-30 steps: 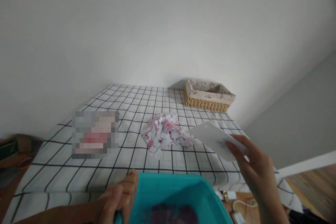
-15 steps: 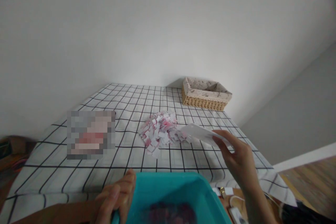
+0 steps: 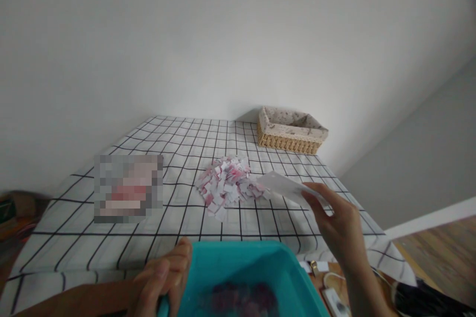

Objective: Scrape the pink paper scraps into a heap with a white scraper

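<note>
My left hand [image 3: 165, 277] is closed around the left rim of a teal plastic bin [image 3: 241, 252] at the table's front edge. Blurred dark reddish things [image 3: 241, 299] lie in the bottom of the bin. Between the thumb and fingers of my right hand [image 3: 336, 213] is a thin, flat white sheet or card [image 3: 284, 187], tilted above the table. Its far end reaches the right side of a heap of small paper scraps [image 3: 226, 183], white with pink patches; whether it touches them I cannot tell.
A black-and-white checked cloth [image 3: 178, 151] covers the table. A lined wicker basket [image 3: 292, 143] stands at the back right. On the left lies a pixelated item [image 3: 128, 188]. A white power strip [image 3: 334, 302] and cables are below, right of the bin.
The view has shifted very slightly. Both hands keep their grip, and the white sheet and the paper heap stay practically where they were.
</note>
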Motion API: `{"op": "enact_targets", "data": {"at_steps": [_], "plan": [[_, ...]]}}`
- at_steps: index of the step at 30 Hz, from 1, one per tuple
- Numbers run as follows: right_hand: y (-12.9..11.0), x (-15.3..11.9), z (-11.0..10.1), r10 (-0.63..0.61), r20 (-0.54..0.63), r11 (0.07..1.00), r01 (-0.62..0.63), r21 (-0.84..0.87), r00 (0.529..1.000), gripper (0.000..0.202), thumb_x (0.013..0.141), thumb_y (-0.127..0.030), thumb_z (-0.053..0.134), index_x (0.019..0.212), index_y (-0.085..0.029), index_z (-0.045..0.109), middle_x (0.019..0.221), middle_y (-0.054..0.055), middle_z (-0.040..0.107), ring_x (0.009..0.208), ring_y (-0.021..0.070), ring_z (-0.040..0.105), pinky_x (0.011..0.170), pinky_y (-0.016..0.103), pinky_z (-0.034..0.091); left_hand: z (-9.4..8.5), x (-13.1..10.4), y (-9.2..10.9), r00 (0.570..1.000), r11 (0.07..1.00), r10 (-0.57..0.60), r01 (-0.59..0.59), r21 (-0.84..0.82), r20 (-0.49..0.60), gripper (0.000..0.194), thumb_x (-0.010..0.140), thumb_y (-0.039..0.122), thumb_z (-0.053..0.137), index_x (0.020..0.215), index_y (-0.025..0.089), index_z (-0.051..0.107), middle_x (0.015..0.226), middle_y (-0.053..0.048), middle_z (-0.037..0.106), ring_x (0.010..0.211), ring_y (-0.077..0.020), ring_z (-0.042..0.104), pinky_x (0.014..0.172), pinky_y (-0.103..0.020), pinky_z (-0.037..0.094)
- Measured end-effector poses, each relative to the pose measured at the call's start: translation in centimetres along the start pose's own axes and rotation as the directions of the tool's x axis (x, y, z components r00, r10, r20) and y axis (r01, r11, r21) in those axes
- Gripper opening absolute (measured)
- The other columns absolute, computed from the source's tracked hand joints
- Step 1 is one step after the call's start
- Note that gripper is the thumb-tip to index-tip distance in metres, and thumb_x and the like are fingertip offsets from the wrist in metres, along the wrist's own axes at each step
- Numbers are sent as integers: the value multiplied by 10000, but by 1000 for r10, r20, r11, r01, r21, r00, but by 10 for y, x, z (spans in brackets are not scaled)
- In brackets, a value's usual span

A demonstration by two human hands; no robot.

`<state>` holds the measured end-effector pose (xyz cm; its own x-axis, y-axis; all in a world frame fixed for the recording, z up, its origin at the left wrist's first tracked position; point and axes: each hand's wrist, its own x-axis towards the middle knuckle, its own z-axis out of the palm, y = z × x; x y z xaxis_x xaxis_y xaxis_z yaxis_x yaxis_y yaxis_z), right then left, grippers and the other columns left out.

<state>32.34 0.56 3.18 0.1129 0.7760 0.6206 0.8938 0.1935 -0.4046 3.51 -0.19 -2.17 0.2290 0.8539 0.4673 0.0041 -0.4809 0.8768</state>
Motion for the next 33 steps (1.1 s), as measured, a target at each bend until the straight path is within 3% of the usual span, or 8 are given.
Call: {"op": "enact_targets", "data": {"at_steps": [3,7,12,17,25,30,33], "plan": [[0,-1,1,-33,53,999,33,16,998,160,866,-256,487,856,-201,636,830,49,699,747,193,658,645,276,509,2,2,3,1000,1000,11,-12,-11,-8,714,965,366,199,295,190,375,279,31,479,339,-108,481,725,-289,466],[-1,-2,2,16,-6,1000,-16,-27,1000,154,863,-246,485,864,-190,629,774,43,686,694,185,644,612,268,502,4,1,3,998,999,8,-11,-32,-65,699,959,368,229,297,176,345,283,39,461,331,-94,460,692,-272,463],[-3,-6,0,14,37,1000,-13,-12,999,175,861,-270,478,855,-203,640,766,38,689,667,183,641,602,269,497,3,2,3,1000,1000,-1,1,4,-16,736,953,392,208,262,202,374,265,22,468,316,-113,465,641,-288,473],[0,-8,0,53,8,998,-53,-35,999,187,876,-275,455,872,-199,626,757,46,682,671,192,636,609,284,500,4,7,9,998,1000,28,-28,-12,-57,741,957,381,223,256,204,388,270,24,453,308,-115,457,600,-295,455],[-2,-13,-7,-74,69,997,73,29,995,121,869,-219,492,867,-203,612,821,42,677,751,174,639,642,259,498,5,6,10,997,997,74,-74,3,-30,690,965,327,214,308,166,350,283,41,447,322,-88,457,564,-244,450],[-7,-17,-13,-57,102,998,54,39,993,136,888,-216,471,869,-206,605,812,39,662,775,178,627,674,282,484,1,8,10,998,997,65,-66,44,26,677,958,289,194,313,177,367,322,44,491,354,-94,492,699,-260,488],[-9,-16,-15,-109,144,993,102,55,984,131,887,-194,473,871,-205,602,794,29,652,756,165,618,661,270,473,-1,10,11,993,991,112,-115,66,48,681,963,274,201,307,173,354,312,55,501,337,-80,496,684,-219,499]]}}
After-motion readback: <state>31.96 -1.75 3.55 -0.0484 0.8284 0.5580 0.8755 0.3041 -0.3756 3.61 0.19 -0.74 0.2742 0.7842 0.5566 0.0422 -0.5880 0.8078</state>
